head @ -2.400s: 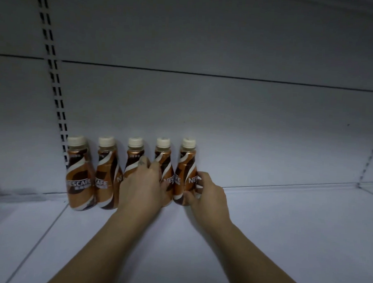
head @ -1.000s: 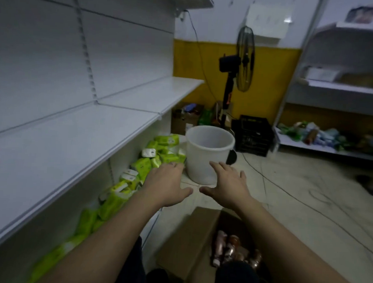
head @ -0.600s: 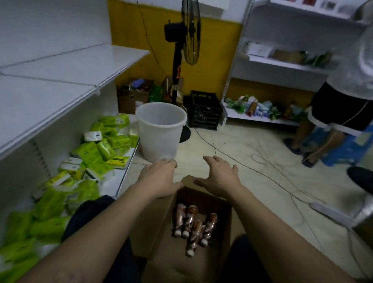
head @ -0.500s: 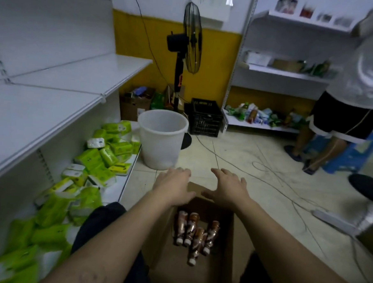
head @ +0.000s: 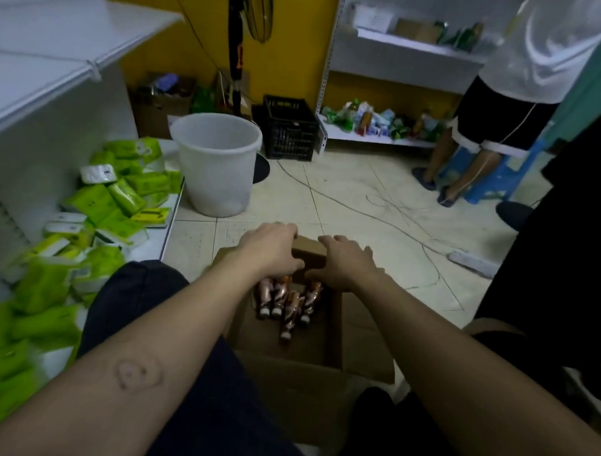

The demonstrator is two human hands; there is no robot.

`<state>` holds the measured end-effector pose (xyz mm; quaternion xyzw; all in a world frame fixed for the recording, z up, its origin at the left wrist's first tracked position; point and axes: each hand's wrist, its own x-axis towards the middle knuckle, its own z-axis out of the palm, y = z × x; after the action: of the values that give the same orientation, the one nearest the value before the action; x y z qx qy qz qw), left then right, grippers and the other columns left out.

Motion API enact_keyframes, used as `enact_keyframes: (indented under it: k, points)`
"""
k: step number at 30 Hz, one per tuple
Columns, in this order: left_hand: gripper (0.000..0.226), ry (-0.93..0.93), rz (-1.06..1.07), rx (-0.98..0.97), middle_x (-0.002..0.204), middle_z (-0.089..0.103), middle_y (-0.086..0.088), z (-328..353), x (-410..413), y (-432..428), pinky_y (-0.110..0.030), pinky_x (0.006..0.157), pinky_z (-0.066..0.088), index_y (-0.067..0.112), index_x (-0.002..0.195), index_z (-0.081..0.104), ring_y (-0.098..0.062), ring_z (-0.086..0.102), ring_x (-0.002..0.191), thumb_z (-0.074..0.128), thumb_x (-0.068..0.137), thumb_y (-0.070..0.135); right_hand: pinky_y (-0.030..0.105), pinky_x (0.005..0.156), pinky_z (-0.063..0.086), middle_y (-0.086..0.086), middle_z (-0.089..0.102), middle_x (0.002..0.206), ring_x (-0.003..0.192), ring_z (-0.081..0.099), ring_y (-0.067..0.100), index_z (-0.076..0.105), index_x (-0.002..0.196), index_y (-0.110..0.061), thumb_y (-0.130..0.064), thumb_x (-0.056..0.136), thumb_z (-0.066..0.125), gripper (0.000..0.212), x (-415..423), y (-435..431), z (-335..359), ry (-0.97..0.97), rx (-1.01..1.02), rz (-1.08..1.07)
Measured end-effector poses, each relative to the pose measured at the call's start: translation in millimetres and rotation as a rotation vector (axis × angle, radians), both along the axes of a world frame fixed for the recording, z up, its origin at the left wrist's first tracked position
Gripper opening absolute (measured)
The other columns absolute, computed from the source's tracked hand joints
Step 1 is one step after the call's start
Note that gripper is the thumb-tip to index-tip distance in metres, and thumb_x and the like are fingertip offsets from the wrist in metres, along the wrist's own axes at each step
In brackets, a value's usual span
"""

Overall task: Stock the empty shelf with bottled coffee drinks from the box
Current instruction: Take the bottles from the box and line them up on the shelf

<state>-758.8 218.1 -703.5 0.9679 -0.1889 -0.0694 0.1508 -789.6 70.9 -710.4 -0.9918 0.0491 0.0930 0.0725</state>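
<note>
An open cardboard box (head: 334, 336) sits on the floor between my knees. Several brown coffee bottles (head: 287, 301) with white caps lie on their sides at its far end. My left hand (head: 274, 252) hovers over the box's far left part, fingers spread and empty. My right hand (head: 347, 264) hovers over the far right part, also spread and empty. Both hands are just above the bottles and touch none of them. The white shelf (head: 58, 55) stands at the upper left; the bottles placed on it are out of view.
A white bucket (head: 214, 162) stands on the floor beyond the box. Green packets (head: 121, 192) fill the low shelf at left. A fan stand (head: 236, 52), a black crate (head: 289, 127) and cables lie behind. A person (head: 497, 109) stands by a blue stool at right.
My view has swung from the shelf with five bottles down to the box. Both hands have left the shelf bottles and lowered over the box, closer to the bottles inside.
</note>
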Motion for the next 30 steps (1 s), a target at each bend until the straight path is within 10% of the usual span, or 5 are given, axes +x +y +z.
enact_keyframes:
  k: [12,30]
  points:
    - [0.053,0.317,0.087,0.030,0.110,0.060,0.002,-83,38,-16,-0.038,0.085,0.053,0.023,0.121,0.054,-0.018,0.058,0.095,0.078,0.074,0.028,0.040,0.100,0.045,0.012,0.045,0.139,0.122,0.049,0.029,0.038,0.142,-0.017,-0.041,0.083,0.068,0.070,41,-30,-83,0.196,0.169,-0.120]
    - [0.061,0.830,0.293,-0.090,0.118,0.063,0.004,-314,130,-71,-0.041,0.092,0.050,0.030,0.121,0.058,-0.020,0.059,0.106,0.080,0.064,0.038,0.045,0.101,0.040,0.014,0.041,0.141,0.125,0.045,0.031,0.034,0.146,-0.018,-0.031,0.085,0.066,0.069,167,-81,-273,0.540,-0.111,-0.011]
